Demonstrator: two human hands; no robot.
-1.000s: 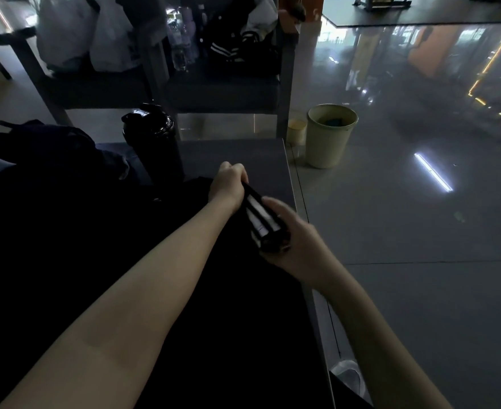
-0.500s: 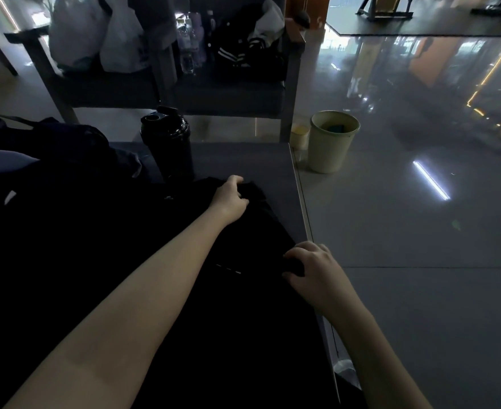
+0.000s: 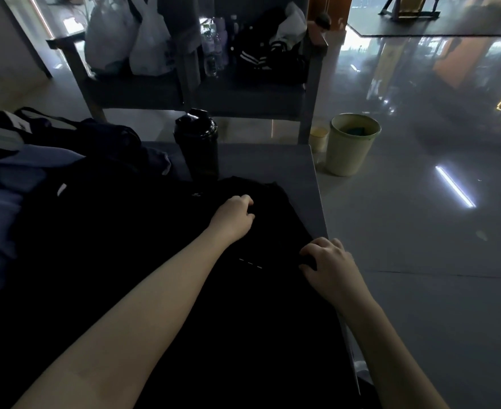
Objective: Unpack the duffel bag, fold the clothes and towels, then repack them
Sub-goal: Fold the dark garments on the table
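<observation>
black garment (image 3: pixel 184 305): so dark the folds are lost, runs off the bottom edge | left hand (image 3: pixel 232 219) + right hand (image 3: pixel 329 267): fingertips sunk in the cloth, can't tell if they pinch it | duffel bag (image 3: pixel 104 140): chopped by left edge | bin (image 3: pixel 349 154): contents just a murky blob

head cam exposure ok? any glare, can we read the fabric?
Head view: underexposed, and the black garment is one dark mass with its folds barely readable. Head view: a bright strip reflection glares on the glossy floor, and lines bow towards the frame edges.
</observation>
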